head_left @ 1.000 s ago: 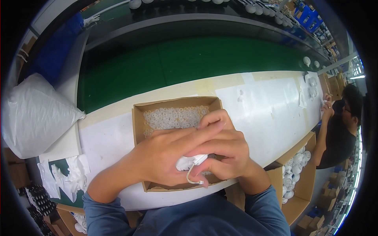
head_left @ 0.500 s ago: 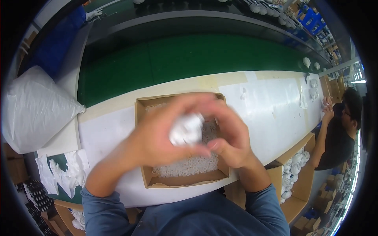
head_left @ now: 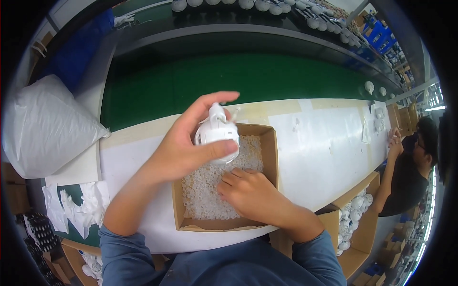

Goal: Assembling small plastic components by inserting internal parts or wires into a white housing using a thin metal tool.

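Note:
My left hand (head_left: 179, 151) grips a white round plastic housing (head_left: 217, 136) with slotted sides and a short stem on top. Thumb and fingers are wrapped round its body, above the far part of a cardboard box (head_left: 271, 157). Small translucent plastic rings (head_left: 205, 202) fill the bottom of that box in a loose layer. Down among them, my right hand (head_left: 250, 193) has its fingers curled together against the pile. Whatever lies between those fingertips is hidden.
A green conveyor belt (head_left: 191, 76) runs beyond the white table (head_left: 324, 143). At left stands a full white plastic bag (head_left: 47, 128). Boxes of white round housings (head_left: 353, 217) flank me low down. At the right sits another person (head_left: 410, 167), hands raised.
Both hands were together around the white housing. My right hand has let go and dropped into the rings, while the left has raised the housing away from me, its stem now upright.

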### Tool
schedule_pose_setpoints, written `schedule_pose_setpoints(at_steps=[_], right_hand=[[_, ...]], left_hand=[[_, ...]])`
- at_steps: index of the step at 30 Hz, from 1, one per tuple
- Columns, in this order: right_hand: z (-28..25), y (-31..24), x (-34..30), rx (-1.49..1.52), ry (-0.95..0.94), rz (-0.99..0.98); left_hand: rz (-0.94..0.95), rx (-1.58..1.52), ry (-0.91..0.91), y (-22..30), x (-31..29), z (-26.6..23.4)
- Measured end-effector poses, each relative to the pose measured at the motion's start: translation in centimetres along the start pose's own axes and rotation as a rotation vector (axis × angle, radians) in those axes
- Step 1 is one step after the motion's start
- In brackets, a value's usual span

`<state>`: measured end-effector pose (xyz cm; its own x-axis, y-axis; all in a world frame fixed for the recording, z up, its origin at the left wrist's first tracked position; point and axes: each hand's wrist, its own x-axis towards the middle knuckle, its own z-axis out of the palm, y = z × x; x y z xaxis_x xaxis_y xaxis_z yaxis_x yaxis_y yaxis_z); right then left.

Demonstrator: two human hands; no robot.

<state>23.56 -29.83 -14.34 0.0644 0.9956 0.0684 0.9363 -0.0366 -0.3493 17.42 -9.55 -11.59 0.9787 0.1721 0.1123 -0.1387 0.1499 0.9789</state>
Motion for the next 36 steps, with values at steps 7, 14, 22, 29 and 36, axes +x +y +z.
schedule_pose_setpoints(at_steps=[7, 14, 22, 29, 36], right_hand=[[-3.5, 0.7, 0.0, 0.450, 0.199, 0.084], [-5.2, 2.4, -1.0, 0.721, 0.458, 0.392], [-3.7, 2.9, -0.3, 0.489, 0.422, 0.179], [-3.5, 3.2, 0.0, 0.335, 0.538, 0.174], [-3.5, 3.5, 0.2, 0.342, 0.808, 0.138]], left_hand=[[0.117, 0.282, 0.012, -0.3, -0.2, 0.5], [0.017, 0.416, -0.121, 0.5, -0.4, -0.1], [0.072, 0.383, -0.070, 0.4, -0.7, 0.3], [0.021, 0.243, -0.113, 0.0, -0.7, 1.0], [-0.078, 0.126, -0.180, 1.1, -2.0, 1.7]])
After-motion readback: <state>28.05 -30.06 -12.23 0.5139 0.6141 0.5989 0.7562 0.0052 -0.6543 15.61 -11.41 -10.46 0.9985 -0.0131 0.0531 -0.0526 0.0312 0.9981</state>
